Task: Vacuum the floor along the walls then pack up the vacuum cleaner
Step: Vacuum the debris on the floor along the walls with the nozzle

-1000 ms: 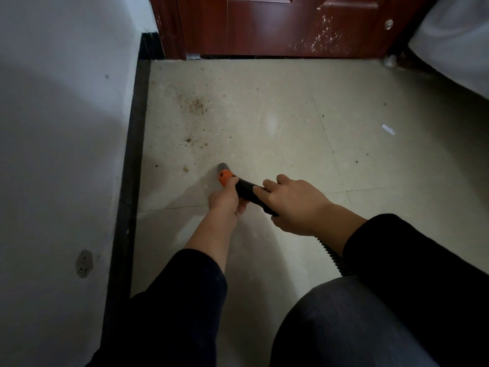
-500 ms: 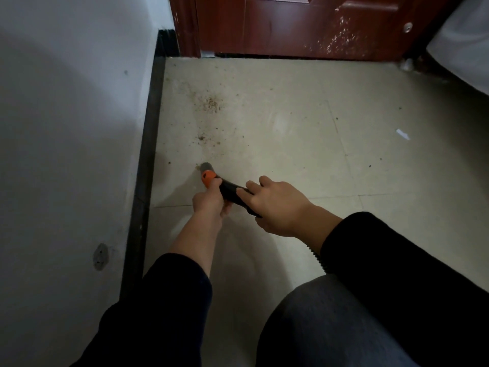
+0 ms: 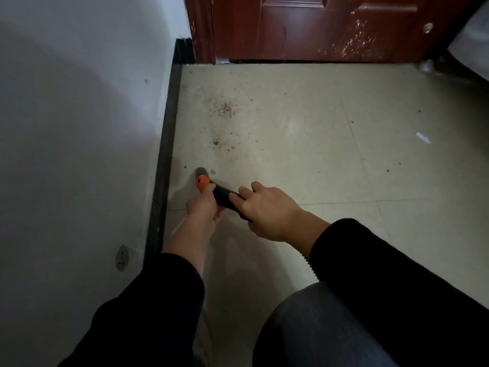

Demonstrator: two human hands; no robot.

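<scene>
A black vacuum nozzle with an orange collar and a grey tip touches the beige tiled floor close to the black skirting board. My left hand grips the nozzle just behind the orange collar. My right hand holds the black handle part further back, fingers curled over it. A ribbed black hose runs from the handle under my right sleeve. Brown crumbs lie on the tile ahead of the tip, with a smaller patch nearer.
A white wall with a floor-level socket stands on the left. A dark red door closes the far end. A white paper scrap lies on the right. White fabric hangs at the far right. My knee fills the bottom.
The nozzle and both hands have shifted left toward the skirting board. The view has turned so the wall takes up more of the left side.
</scene>
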